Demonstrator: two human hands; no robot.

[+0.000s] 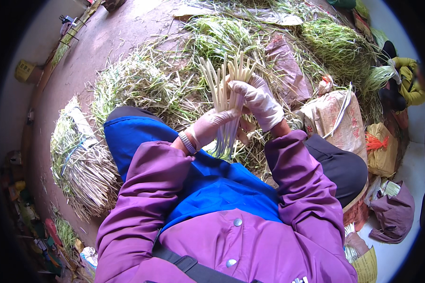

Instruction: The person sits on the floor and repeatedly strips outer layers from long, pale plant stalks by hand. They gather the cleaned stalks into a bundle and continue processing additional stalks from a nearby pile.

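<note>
Both my hands wear thin whitish gloves and meet at a bundle of pale plant stalks [230, 100] above my lap. My left hand [214, 123] grips the lower part, its thumb lying across the stalks. Higher up, on the bundle's right side, my right hand [256, 99] has its fingers curled around some of the stalks. The upper ends fan out at uneven heights, while thinner, greyish ends hang below my left hand. A banded metal bracelet or watch strap [187, 142] circles my left wrist. Some fingers are hidden behind the stalks.
Loose green stalks and leaves [138, 81] litter the floor ahead. A tied bundle [88, 169] lies to my left. A stuffed woven sack [334, 116] sits by my right knee, near a yellowish package [382, 148]. Another person [409, 79] in yellow sits at far right, holding stalks.
</note>
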